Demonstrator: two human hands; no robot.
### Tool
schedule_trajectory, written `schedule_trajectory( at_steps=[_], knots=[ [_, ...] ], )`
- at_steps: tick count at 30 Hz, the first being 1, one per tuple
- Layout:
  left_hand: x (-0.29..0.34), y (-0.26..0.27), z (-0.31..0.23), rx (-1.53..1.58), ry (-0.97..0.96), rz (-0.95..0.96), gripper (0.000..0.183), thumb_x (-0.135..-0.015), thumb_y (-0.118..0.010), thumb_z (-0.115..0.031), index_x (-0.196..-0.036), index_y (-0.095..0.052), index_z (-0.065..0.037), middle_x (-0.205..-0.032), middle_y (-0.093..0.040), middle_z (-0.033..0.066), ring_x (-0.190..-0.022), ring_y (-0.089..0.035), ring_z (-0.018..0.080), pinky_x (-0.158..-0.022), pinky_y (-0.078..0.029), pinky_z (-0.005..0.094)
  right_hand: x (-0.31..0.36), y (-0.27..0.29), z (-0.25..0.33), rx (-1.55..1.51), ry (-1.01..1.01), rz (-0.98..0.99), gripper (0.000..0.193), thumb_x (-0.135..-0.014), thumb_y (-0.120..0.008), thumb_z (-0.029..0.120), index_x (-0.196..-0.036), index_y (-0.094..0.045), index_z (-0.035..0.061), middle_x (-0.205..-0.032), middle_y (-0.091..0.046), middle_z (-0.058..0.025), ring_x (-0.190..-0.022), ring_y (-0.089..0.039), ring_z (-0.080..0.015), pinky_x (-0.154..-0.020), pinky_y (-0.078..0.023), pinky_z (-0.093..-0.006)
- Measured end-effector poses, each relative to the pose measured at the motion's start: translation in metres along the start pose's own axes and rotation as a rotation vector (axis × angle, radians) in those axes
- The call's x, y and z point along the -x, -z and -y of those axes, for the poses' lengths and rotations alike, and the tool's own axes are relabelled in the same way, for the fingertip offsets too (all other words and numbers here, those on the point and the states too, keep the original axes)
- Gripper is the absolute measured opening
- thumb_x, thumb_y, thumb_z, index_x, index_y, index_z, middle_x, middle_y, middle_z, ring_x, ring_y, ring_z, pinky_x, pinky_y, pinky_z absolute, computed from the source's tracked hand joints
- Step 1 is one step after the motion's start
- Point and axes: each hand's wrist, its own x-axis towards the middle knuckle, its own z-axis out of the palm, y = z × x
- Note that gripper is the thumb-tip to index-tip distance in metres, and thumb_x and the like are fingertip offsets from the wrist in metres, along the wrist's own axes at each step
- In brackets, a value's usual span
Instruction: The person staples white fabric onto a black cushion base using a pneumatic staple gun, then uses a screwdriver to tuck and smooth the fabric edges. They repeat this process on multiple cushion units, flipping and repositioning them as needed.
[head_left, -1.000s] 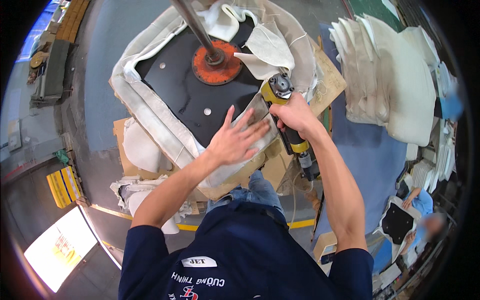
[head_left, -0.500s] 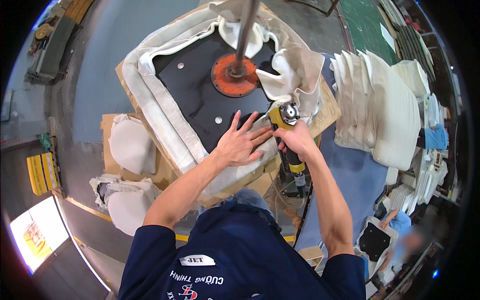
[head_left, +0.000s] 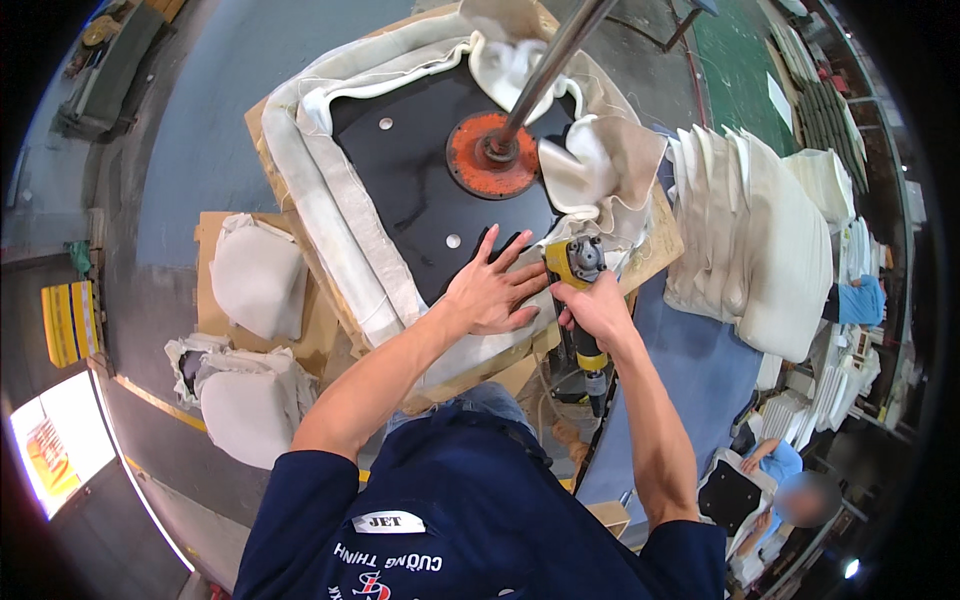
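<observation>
The fingers (head_left: 512,262) of the left hand (head_left: 488,292) are spread wide apart and pressed flat on the black panel (head_left: 420,190), right at its near edge where the white fabric cover (head_left: 340,235) wraps up over it. The right hand (head_left: 597,308) has its fingers clamped around the handle of a yellow and black power stapler (head_left: 577,290), whose head sits just beside the left fingertips, down on the fabric edge. The panel lies on a cardboard-topped desk (head_left: 655,250), with an orange round plate (head_left: 490,155) at its middle and a metal pole (head_left: 545,75) rising from that. To the left, two white padded cushions (head_left: 255,275) rest on cardboard. To the right stands a stack of white upholstered pieces (head_left: 760,230), near a blue surface (head_left: 690,370).
</observation>
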Motion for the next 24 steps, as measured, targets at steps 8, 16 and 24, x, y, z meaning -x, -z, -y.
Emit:
schedule_trajectory(
  at_steps=[8,16,24],
  knots=[
    [-0.004,-0.008,-0.009,0.019,0.021,-0.087,0.062,-0.101,-0.046,-0.054,-0.152,-0.054,-0.019,-0.16,-0.048,0.0004,-0.161,-0.01,0.0365,-0.124,-0.001,0.0709,-0.017,0.004,0.008,0.047,-0.025,-0.006,0.019,-0.082,-0.067,0.009,-0.09,-0.066,-0.0082,-0.072,-0.066,-0.0111,-0.053,-0.063,-0.0174,-0.049,-0.052,-0.0342],
    [0.016,0.022,-0.04,-0.338,-0.069,0.035,0.072,-0.095,-0.053,-0.059,-0.156,-0.05,-0.02,-0.163,-0.045,-0.0014,-0.16,-0.016,0.0343,-0.123,-0.003,0.072,-0.02,0.01,0.009,0.112,-0.022,-0.03,0.019,-0.083,-0.067,0.01,-0.089,-0.067,-0.0077,-0.069,-0.066,-0.0106,-0.052,-0.062,-0.0168,-0.049,-0.051,-0.0335],
    [0.026,-0.002,-0.003,-0.041,-0.044,-0.072,0.077,-0.098,-0.045,-0.065,-0.163,-0.038,-0.024,-0.164,-0.043,-0.0046,-0.161,-0.014,0.0351,-0.123,-0.005,0.0735,-0.005,0.001,0.002,0.047,-0.05,0.002,0.018,-0.085,-0.073,0.009,-0.096,-0.07,-0.0049,-0.07,-0.066,-0.0087,-0.053,-0.061,-0.016,-0.049,-0.049,-0.0321]
  ],
)
